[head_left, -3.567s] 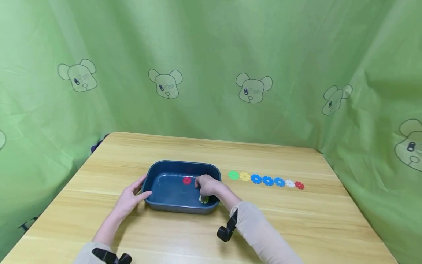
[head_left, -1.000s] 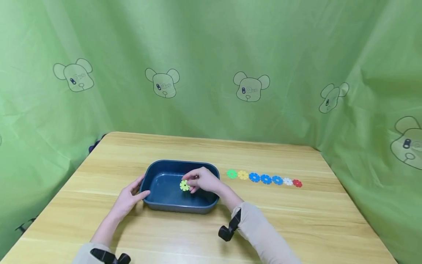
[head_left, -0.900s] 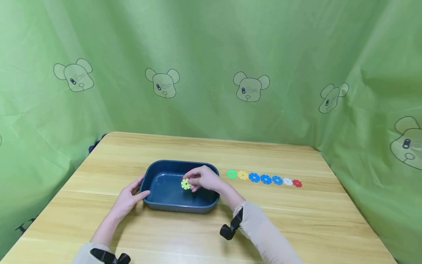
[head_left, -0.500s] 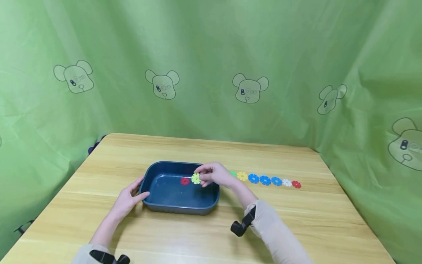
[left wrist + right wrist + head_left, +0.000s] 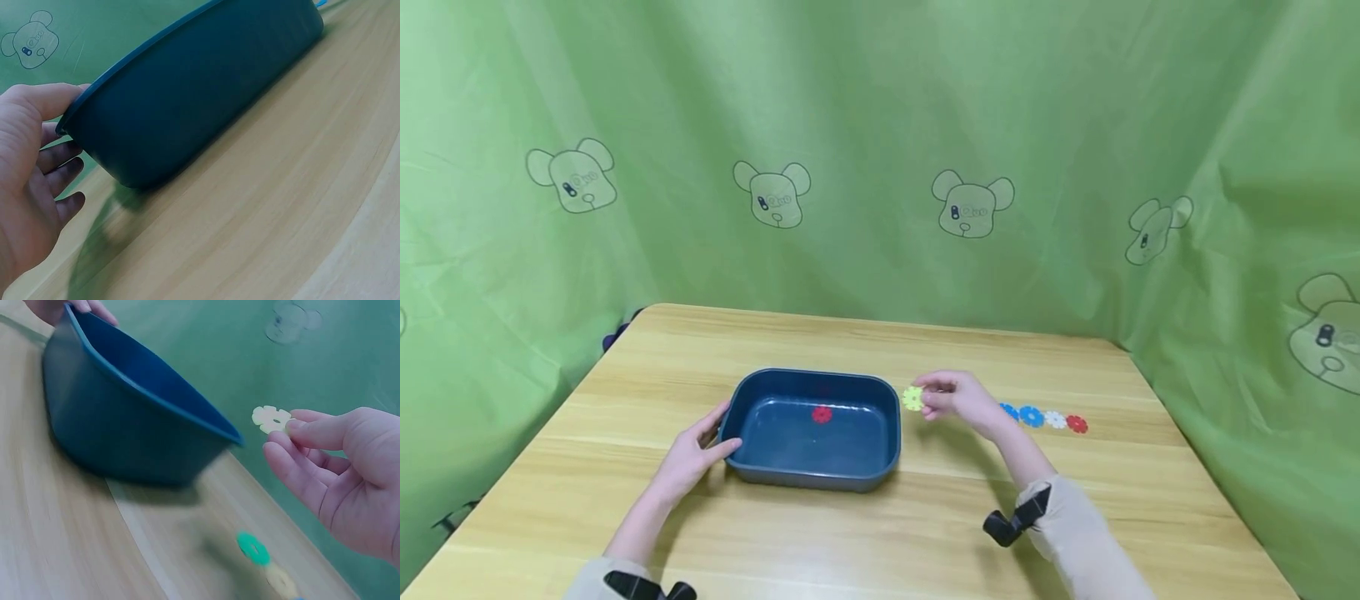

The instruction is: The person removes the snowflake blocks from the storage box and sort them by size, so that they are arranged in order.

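My right hand pinches a yellow-green snowflake disc between thumb and fingers, held in the air just past the right end of a dark blue plastic basin. My left hand grips the basin's left end, thumb over the rim and fingers outside, as the left wrist view also shows. Inside the basin lies a red snowflake disc. Below my right hand, in the right wrist view, a green disc and a yellow disc lie on the table; the head view hides both behind that hand.
Along the wooden table the row continues rightward with blue discs, a white disc and a red disc. A green curtain with printed bear heads hangs behind and at both sides.
My right hand picked the yellow-green disc from the basin floor, lifted it, and carried it right over the basin's right rim. My left hand has stayed on the basin.
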The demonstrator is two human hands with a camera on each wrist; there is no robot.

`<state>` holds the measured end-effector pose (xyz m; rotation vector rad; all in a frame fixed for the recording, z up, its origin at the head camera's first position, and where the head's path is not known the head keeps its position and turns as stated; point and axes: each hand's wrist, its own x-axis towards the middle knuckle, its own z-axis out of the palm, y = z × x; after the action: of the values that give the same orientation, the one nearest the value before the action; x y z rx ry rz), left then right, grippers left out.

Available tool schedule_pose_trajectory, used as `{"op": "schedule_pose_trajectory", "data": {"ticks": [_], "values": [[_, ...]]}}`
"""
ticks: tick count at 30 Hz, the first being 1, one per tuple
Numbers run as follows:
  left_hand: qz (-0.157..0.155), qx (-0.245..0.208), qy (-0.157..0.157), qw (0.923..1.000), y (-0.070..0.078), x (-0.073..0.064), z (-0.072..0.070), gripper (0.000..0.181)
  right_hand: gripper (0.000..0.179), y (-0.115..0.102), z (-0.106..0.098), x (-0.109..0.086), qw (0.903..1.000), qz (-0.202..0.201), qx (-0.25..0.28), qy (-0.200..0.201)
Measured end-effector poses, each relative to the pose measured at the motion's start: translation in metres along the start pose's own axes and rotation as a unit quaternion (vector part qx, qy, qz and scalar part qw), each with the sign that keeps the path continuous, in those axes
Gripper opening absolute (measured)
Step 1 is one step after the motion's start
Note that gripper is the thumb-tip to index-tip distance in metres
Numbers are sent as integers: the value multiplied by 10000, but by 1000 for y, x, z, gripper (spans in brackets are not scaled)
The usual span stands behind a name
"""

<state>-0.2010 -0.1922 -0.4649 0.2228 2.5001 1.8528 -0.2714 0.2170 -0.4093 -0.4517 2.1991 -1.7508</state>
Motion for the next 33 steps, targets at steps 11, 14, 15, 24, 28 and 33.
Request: {"op": "schedule_pose_trajectory", "data": {"ticks": [11, 14, 15, 24, 28, 33], "values": [[-37, 92, -17, 10000, 2, 0, -1, 67, 40, 31, -65, -49, 9955, 128, 254, 907], [-30, 89, -13, 10000, 3, 0, -2, 67, 39, 38, -81, -60, 9916, 276, 372, 1209], [-36, 93, -16, 9999, 2, 0, -1, 67, 39, 41, -85, -63, 9897, 343, 403, 1328], [-71, 34, -36, 10000, 1, -1, 0, 66, 21, 53, -118, -88, 9729, 584, 902, 2049], [-72, 14, -31, 10000, 1, -1, 0, 66, 28, 60, -131, -98, 9633, 537, 1412, 2219], [-77, 6, -17, 10000, 1, 0, 0, 66, 34, 67, -148, -112, 9448, 453, 2104, 2470]]}}
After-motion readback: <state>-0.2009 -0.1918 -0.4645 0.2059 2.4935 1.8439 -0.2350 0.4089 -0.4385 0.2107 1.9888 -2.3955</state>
